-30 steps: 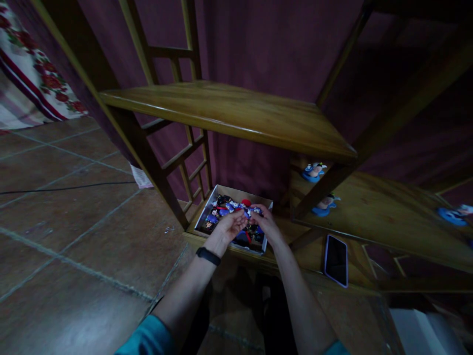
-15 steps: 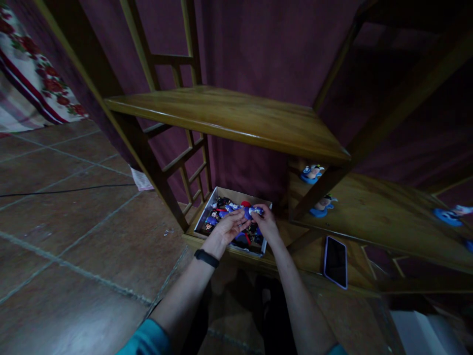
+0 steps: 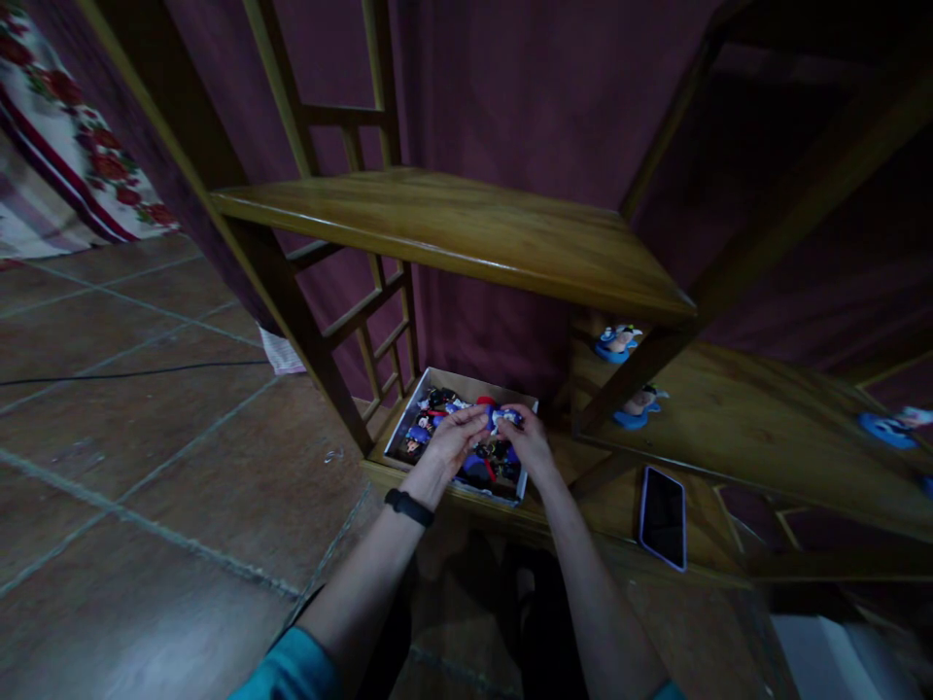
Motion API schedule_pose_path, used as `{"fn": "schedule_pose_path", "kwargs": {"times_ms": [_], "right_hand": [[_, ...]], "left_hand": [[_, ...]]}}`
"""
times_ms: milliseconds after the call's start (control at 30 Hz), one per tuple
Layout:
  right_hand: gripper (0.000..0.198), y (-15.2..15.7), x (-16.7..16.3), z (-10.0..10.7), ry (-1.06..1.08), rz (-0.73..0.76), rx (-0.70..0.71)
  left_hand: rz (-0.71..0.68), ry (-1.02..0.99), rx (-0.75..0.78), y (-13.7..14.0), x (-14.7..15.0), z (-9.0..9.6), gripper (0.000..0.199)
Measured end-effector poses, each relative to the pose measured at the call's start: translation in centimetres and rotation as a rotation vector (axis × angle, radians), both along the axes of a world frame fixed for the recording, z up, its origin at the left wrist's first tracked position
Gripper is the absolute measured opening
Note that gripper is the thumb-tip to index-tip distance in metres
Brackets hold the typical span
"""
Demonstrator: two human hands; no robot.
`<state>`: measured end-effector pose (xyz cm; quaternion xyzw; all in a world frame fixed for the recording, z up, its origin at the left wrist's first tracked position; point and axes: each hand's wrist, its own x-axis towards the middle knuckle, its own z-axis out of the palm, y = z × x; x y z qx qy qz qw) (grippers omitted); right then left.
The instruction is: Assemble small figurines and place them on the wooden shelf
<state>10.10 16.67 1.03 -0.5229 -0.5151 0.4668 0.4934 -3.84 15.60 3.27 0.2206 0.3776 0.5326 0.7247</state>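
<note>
A small blue-and-white figurine [image 3: 502, 418] is held between my two hands, just above a shallow cardboard box [image 3: 394, 442]. My left hand [image 3: 459, 435] pinches its left end, the fingers closed. On the other side, my right hand [image 3: 531, 442] grips it with thumb and fingers. Partly covered by my hands, several dark, blue and red figurines [image 3: 421, 433] lie jumbled in the box. The box stands on the bottom shelf [image 3: 583, 486] of a wooden rack.
A phone [image 3: 663, 517] lies on the bottom shelf at right. Figurines on blue bases [image 3: 634, 413] stand on the right-hand shelf. A wooden shelf board [image 3: 452, 228] spans above the box, with a slatted side [image 3: 364, 316] at left. A cable [image 3: 131, 373] crosses the tiled floor.
My left fingers, spread out flat under the figurine before, have closed on its left end. My right hand keeps its hold, and the figurine has barely shifted.
</note>
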Motion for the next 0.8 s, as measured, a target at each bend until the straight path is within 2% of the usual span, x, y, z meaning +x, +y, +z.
{"fn": "schedule_pose_path", "kwargs": {"times_ms": [233,433,600,800], "right_hand": [[0.032,-0.1,-0.2,0.0,-0.031,-0.046,-0.028],[0.025,-0.8,-0.1,0.7,-0.259,-0.044,0.146],[0.021,-1.3,-0.1,1.7,-0.416,-0.017,0.296],[0.021,-1.8,-0.1,2.5,-0.500,0.059,0.347]], "left_hand": [[0.079,0.049,-0.009,-0.2,0.4,-0.3,0.017],[0.140,0.043,-0.057,-0.3,0.7,-0.4,0.012],[0.104,0.026,-0.079,-0.3,0.3,-0.2,0.008],[0.047,0.043,-0.116,-0.2,-0.4,0.1,0.006]]}}
